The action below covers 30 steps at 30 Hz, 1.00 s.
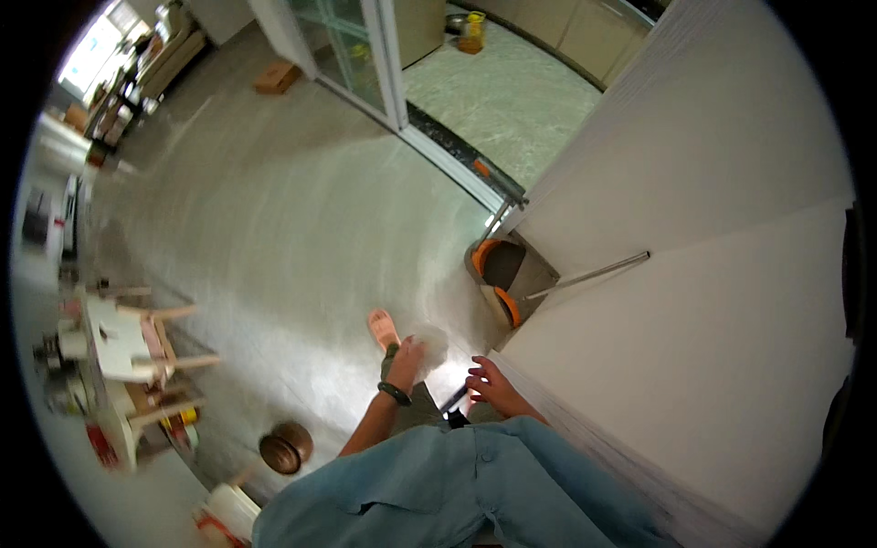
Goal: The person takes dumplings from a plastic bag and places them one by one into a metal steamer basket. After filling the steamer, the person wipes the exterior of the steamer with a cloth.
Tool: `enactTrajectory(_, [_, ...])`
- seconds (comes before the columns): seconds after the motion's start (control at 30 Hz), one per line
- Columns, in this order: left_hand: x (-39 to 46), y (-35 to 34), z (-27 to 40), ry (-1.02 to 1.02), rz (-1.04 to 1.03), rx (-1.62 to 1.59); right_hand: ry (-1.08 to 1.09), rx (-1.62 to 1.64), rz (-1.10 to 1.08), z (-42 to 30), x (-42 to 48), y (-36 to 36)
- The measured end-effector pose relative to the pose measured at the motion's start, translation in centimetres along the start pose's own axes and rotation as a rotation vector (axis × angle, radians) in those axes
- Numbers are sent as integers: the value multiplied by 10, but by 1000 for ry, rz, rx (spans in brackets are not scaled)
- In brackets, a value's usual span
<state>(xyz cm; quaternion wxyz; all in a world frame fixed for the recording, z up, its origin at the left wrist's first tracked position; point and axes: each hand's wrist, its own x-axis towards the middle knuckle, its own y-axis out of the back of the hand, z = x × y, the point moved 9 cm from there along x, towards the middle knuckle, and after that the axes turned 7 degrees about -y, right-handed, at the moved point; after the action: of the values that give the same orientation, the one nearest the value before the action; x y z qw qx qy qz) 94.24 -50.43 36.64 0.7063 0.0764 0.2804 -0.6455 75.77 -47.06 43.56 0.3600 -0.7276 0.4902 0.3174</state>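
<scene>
My left hand (409, 359), with a dark bangle at its wrist, is closed around a translucent, whitish item (431, 347). It looks like thin plastic, but blur hides its exact kind. My right hand (495, 389) hangs close to the wall on the right. Its fingers are spread and nothing shows in them. A narrow dark strip (455, 399) lies below and between the two hands; I cannot tell what it is. Ahead of my left hand, a pink slipper (381, 327) on my foot rests on the grey floor (288, 226).
A long-handled dustpan (503, 264) and a second long-handled tool with an orange part (507, 306) lean in the wall corner. A sliding glass door (349, 55) borders a tiled room. At left stand a brown bin (281, 449) and a cluttered table (113, 335); a cardboard box (277, 77) lies farther off.
</scene>
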Motion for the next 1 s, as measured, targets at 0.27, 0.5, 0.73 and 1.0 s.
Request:
enactTrajectory(0.27, [76, 9, 182, -488, -410, 752, -46, 397, -217, -132, 108, -118])
enactTrajectory(0.5, [209, 49, 235, -279, -633, 504, 50, 630, -160, -253, 194, -131])
enactTrajectory(0.73, [379, 121, 390, -168, -249, 278, 222, 620, -64, -412, 307, -64])
enactTrajectory(1.0, [518, 257, 626, -450, 164, 319, 229, 712, 222, -528, 392, 20])
